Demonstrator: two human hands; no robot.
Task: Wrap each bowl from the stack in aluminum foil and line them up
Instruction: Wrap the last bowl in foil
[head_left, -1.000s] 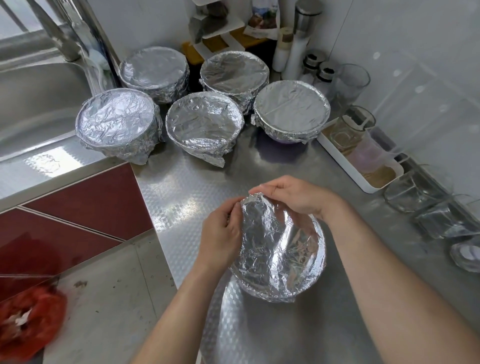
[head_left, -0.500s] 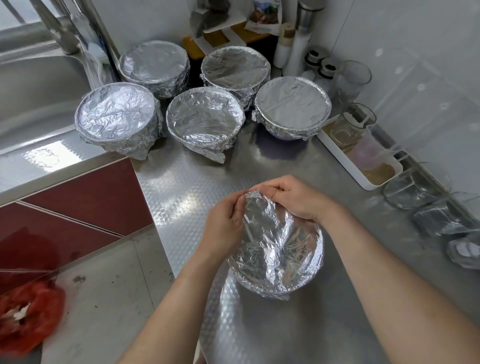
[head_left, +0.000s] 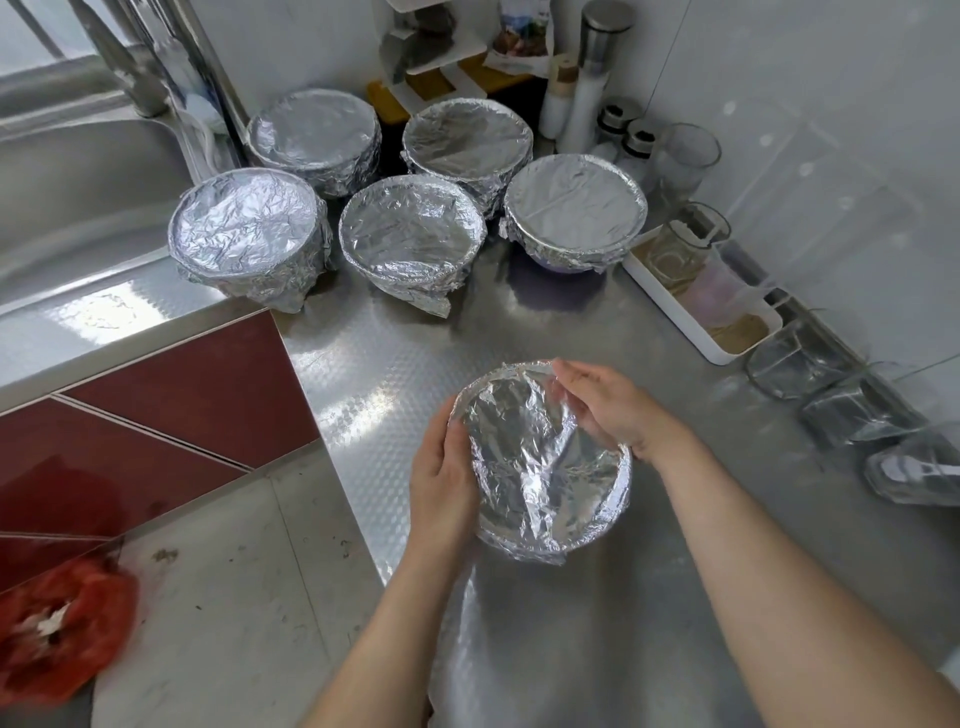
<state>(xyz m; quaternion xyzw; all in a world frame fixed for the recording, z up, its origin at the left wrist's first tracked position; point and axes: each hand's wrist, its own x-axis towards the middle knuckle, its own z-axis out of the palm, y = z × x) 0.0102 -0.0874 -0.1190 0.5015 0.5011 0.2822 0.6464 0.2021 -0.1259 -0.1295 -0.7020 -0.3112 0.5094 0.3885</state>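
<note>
Five foil-covered bowls (head_left: 413, 241) sit; left hand (head_left: 441, 486), right hand (head_left: 610, 410) hold sixth bowl (head_left: 545, 473).

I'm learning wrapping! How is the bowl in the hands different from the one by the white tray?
The held bowl has crumpled, sagging foil; the tray-side bowl has smooth, flat foil. The held bowl is gripped by the left hand and right hand; the tray-side bowl sits untouched. Both wear foil.

One foil-covered bowl (head_left: 545, 467), its top crinkled, stands well apart from five wrapped bowls (head_left: 413, 234) grouped behind.
</note>
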